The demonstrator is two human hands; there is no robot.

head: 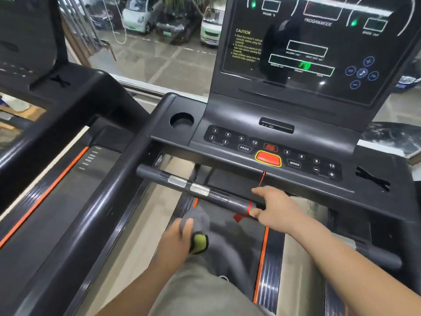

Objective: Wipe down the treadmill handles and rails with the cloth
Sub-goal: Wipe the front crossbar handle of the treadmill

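Observation:
The treadmill's black front handle [182, 183] with two silver sensor plates runs across the middle, below the console. My right hand [278, 208] reaches to its right end, thumb under and index finger stretched above the bar, next to a red clip. My left hand [180, 238] grips a bunched grey cloth [197, 218] with a yellow-green patch, just below and in front of the handle, not touching it. A long glossy black side rail [91, 215] slants down the left.
The console panel [273, 153] with buttons, a red stop key and a round cup holder [181, 120] sits above the handle, with the display screen [307, 46] behind it. A second treadmill [34, 115] stands at the left. The belt lies below.

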